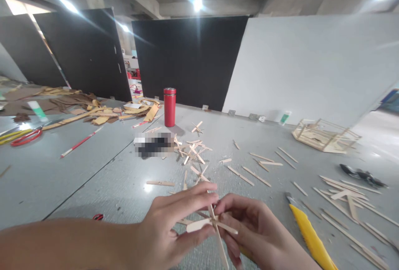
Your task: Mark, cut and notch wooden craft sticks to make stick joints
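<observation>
A small star of crossed wooden craft sticks (213,221) is held between my two hands, low in the middle of the view. My left hand (168,220) pinches one of its arms, the thumb below and the fingers stretched over the top. From the other side, my right hand (254,224) closes its thumb and fingers round the star near its crossing; part of those fingers is hidden. Just beyond lie similar crossed-stick pieces (195,153) in a loose cluster. A yellow utility knife (308,232) rests to the right of my right hand.
Loose sticks (349,195) lie scattered on the right. Further back stand a red thermos (170,107) and a wooden stick frame (324,137). Dark pliers or cutters (361,175) lie at far right. Red-handled scissors (26,137) and leather-like scraps (90,110) are left. Upright panels (190,60) edge the table.
</observation>
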`<state>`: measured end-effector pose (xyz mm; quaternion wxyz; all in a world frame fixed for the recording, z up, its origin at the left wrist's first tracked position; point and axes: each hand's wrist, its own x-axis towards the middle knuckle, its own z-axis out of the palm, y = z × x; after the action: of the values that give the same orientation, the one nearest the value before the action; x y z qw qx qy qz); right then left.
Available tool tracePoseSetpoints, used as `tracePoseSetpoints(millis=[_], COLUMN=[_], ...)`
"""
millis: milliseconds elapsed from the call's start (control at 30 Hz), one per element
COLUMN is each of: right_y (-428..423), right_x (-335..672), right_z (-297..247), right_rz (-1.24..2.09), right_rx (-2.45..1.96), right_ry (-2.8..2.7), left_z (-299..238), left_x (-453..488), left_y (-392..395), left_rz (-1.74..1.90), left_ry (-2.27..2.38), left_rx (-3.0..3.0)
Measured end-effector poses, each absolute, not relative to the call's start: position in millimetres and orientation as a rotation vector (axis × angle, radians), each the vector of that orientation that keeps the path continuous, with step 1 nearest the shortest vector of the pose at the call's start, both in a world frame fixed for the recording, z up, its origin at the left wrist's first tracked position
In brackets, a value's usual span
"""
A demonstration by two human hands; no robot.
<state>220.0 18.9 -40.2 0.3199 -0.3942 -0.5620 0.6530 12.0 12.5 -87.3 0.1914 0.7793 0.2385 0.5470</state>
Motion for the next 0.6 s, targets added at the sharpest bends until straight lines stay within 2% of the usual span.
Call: tracePoseSetpoints(millis=[600], right_y=[17.6], right_x=[221.9], right_z=[-41.1], right_rz=[1.767], right_rx=[-1.103], right_ry=[-1.384], left_z=[-86.7], left_x=[13.5], left_y=[14.6], left_rz=[1.490], left_ry=[0.670], left_rx=[2.291])
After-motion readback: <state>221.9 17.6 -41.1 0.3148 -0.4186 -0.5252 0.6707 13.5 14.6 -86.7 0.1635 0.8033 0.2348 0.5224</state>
